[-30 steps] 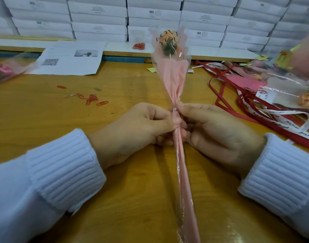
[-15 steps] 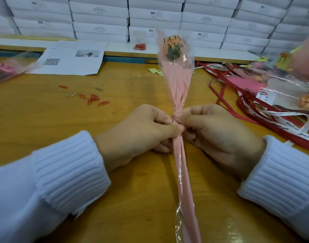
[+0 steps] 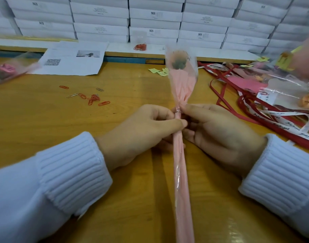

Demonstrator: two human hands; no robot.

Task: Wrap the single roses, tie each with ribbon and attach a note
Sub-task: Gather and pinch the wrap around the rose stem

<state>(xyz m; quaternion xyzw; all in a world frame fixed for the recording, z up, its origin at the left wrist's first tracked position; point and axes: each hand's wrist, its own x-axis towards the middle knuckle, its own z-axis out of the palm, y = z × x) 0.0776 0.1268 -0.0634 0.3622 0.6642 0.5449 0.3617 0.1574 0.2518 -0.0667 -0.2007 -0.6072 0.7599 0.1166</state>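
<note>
One wrapped rose (image 3: pixel 182 85) is held between two hands over the table (image 3: pixel 45 123). To the left lie loose paper clips (image 3: pixel 93 99), two silver and the others red. To the right is a tangle of red and white ribbons (image 3: pixel 255 118). The left hand (image 3: pixel 141 132) and right hand (image 3: pixel 218 130) meet, fingers (image 3: pixel 178 122) curled, pinching the wrap's gathered neck. Pink paper under clear film flares above; the bloom is blurred.

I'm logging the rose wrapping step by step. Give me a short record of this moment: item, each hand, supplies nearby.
item: wrapped rose, pink paper inside clear film
left hand: pinches the wrap's gathered neck
right hand: pinches the same neck, opposite side
ribbons: red and white, loose on the table at right
paper clips: scattered on the table at left
</note>
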